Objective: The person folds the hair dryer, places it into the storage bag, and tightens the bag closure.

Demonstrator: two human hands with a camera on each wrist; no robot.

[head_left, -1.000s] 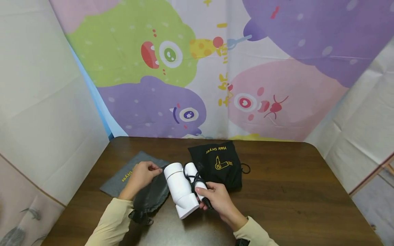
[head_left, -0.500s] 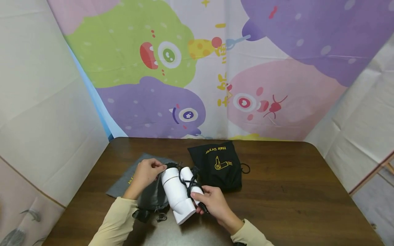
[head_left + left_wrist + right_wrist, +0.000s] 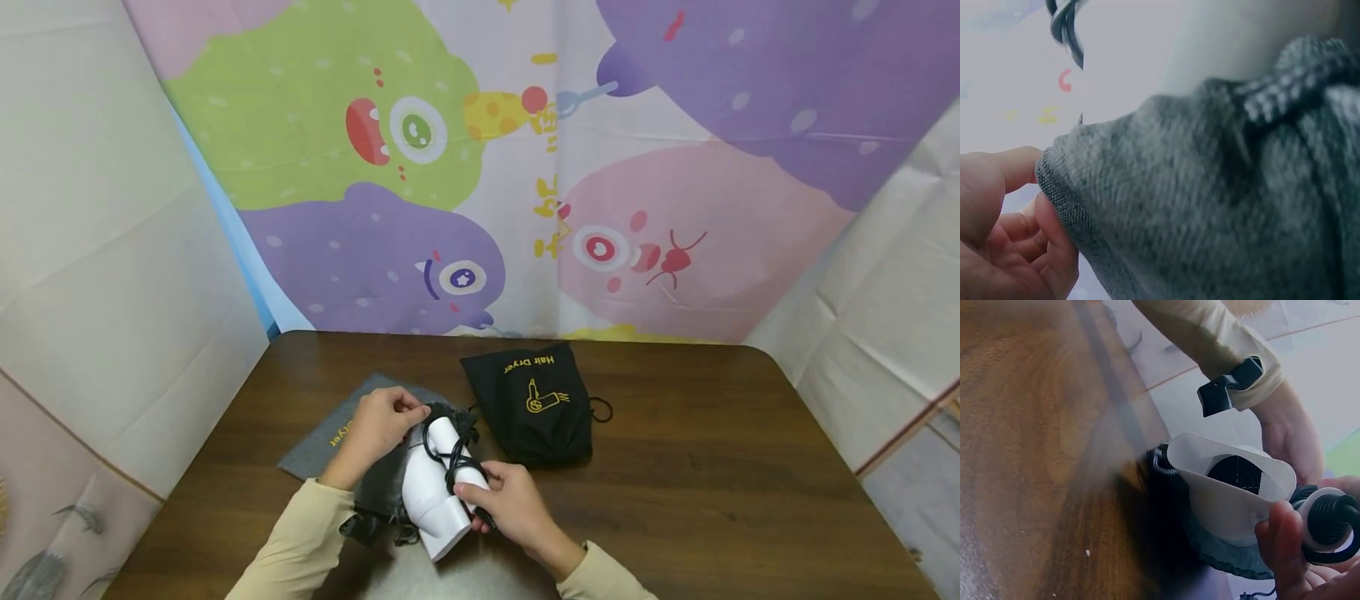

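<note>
A white hair dryer [image 3: 426, 493], its black cord [image 3: 454, 461] wound about the folded handle, is partly inside the mouth of a grey drawstring pouch [image 3: 386, 479]. My right hand [image 3: 517, 510] grips the end of the handle; in the right wrist view the dryer's nozzle [image 3: 1225, 512] points out of the pouch. At the pouch's far rim, my left hand [image 3: 382, 425] pinches the fabric between thumb and fingers. Close up in the left wrist view, the grey cloth [image 3: 1166, 187] and its drawstring [image 3: 1297, 90] lie against the white body. The dryer's far end is hidden in the cloth.
A black pouch [image 3: 536, 408] marked "Hair Dryer", with a cord loop, lies just beyond on the brown wooden table [image 3: 697, 467]. A cartoon-printed curtain [image 3: 517, 167] hangs behind the table's back edge, with white cloth on both sides.
The grey pouch's mouth has been drawn rightward over the dryer's far end, and the left hand went with it. The dryer has shifted slightly toward me, still in the right hand.
</note>
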